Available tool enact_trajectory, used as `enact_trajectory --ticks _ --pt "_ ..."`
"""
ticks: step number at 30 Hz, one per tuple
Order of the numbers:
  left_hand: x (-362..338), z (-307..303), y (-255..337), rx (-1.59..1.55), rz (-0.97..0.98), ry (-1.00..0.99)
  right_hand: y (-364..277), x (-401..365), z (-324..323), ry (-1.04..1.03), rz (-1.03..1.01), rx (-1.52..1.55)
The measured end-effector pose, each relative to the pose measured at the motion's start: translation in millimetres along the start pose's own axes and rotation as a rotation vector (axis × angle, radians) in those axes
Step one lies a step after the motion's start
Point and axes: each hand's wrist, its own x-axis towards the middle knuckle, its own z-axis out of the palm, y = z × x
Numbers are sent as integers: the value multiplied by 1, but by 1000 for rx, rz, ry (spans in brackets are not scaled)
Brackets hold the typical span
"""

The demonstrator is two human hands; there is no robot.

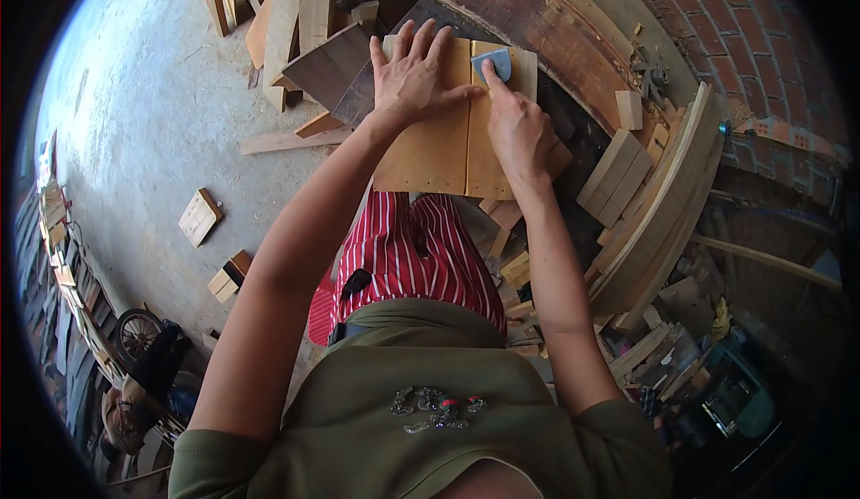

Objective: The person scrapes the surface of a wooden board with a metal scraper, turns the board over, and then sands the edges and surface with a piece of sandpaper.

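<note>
A yellowish wooden board assembly [421,154] lies in front of me, with a seam running lengthwise and small nail holes or dots along its near edge. My left hand [417,87] rests flat on its left part, fingers spread toward the far edge and thumb reaching to the seam. In my right hand [520,127] is a scraper [493,64] with a flat grey-blue blade. The index finger is stretched along the blade, which lies on the board's far right part, beside the seam. My other fingers are curled, and any handle is hidden beneath them.
Dark planks [528,6] lie beyond the board. Wooden blocks [615,175] and long curved boards [658,208] stand to the right, near a brick wall [743,42]. Scrap timber [313,6] is piled at the far left. Loose offcuts [200,219] lie on the concrete floor [152,114].
</note>
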Motion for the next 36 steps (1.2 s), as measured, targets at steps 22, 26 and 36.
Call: enact_trajectory --ticks 22,26,36 --pt "4 0 -7 -25 31 -57 -11 -12 0 -82 73 42" --pt "4 0 -6 -20 22 -62 -6 -9 12 -12 32 84" --pt "4 1 -7 -41 33 -55 -9 -17 15 10 40 22"
